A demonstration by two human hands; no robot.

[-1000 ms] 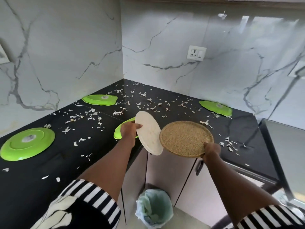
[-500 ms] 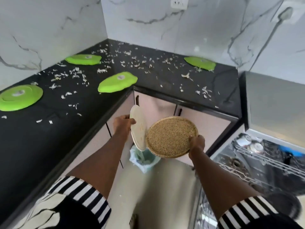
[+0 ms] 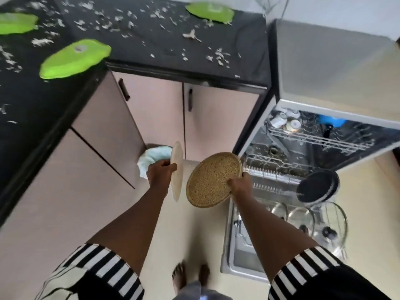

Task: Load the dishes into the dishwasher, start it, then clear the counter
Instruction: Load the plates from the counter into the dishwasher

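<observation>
Fingers (image 3: 172,167) of left hand (image 3: 159,174) and right hand (image 3: 238,185) grip two plates (image 3: 177,182) (image 3: 213,179)

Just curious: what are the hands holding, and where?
Left hand grips the pale plate by its rim; right hand grips the speckled brown plate by its rim.

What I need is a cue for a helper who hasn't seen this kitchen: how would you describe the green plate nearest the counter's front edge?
Find the black counter strewn with pale scraps, then its inner corner above the pink cupboard doors. The green plate lies right at that corner, against the front edge. The two other green plates lie farther back, away from the edge.
</observation>
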